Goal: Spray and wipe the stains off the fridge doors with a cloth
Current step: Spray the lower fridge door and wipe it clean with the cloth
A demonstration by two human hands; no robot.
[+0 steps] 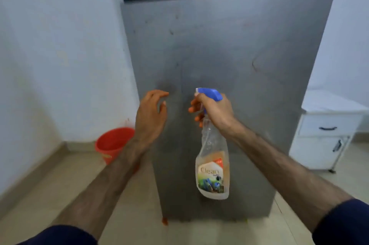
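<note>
Right hand (212, 110) grips the spray bottle (212, 164) by its blue trigger head, nozzle facing the grey fridge door (229, 49): the spraying step, I judge. Left hand (150, 113) hovers open and empty near the door. Next comes wiping, yet no cloth is visible

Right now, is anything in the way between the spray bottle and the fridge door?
Nothing visible is. The right hand holds the spray bottle up close to the grey fridge door, nozzle toward it, with only open air between. The left hand hovers open off to the side, not in front of the nozzle. No cloth shows.
</note>
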